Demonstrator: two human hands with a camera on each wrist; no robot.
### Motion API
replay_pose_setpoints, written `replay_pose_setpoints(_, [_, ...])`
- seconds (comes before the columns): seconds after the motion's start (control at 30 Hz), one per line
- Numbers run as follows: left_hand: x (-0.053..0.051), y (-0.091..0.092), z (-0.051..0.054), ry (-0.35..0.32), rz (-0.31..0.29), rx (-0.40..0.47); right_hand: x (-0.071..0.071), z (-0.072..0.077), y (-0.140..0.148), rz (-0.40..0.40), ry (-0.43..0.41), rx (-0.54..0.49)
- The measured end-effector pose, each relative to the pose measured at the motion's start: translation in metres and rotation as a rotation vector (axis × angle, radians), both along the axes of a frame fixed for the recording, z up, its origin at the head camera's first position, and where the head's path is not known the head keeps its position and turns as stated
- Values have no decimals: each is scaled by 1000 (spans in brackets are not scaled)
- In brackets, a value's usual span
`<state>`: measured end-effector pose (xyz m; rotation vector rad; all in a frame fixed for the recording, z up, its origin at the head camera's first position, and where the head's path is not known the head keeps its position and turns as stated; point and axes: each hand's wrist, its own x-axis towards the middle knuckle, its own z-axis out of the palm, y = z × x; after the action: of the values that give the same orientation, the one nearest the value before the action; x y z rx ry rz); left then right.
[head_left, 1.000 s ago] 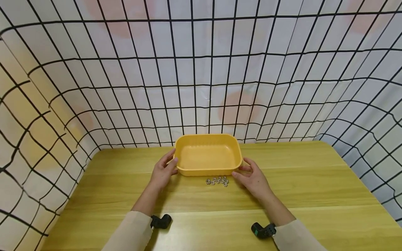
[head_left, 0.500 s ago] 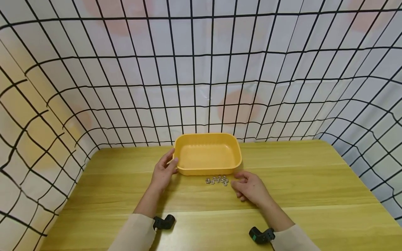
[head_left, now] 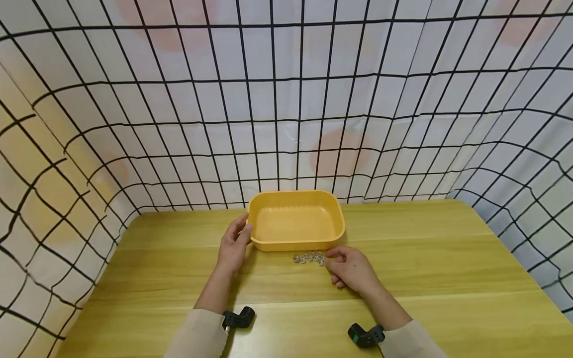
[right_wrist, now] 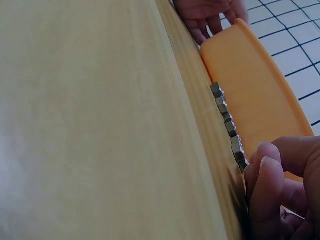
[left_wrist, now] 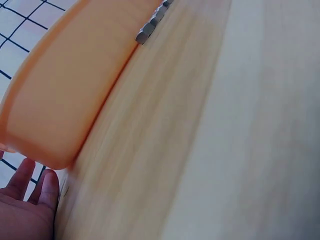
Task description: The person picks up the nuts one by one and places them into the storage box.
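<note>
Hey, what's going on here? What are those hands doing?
A person's left hand is at the yellow tray's left end. The right hand is at the right end of some metal nuts, maybe pinching one; I can't tell. The nuts lie on the table, outside the tray.

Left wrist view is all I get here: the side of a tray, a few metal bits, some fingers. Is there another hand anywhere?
Observer: Yes, the head view shows the right hand at the right end of the row of nuts.

Operator: Nuts, I see! Is it holding one?

Observer: I can't tell, but in the right wrist view its fingers are curled right beside them.

Operator: And which way up is the tray?

Observer: From the head view, its open top faces up, with the yellow floor in plain sight.
</note>
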<state>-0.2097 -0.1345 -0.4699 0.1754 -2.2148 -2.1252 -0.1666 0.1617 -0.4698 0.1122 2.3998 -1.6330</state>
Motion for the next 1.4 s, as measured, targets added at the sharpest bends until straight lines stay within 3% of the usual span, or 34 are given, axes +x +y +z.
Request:
replay_pose_setpoints(0.47, [-3,-3,-2,21,-12,45,-1,0,-8,15,54,117])
replay_pose_setpoints(1.4, [-3,-4,1,-5,-42,27,-1,-2,3,120,32,98])
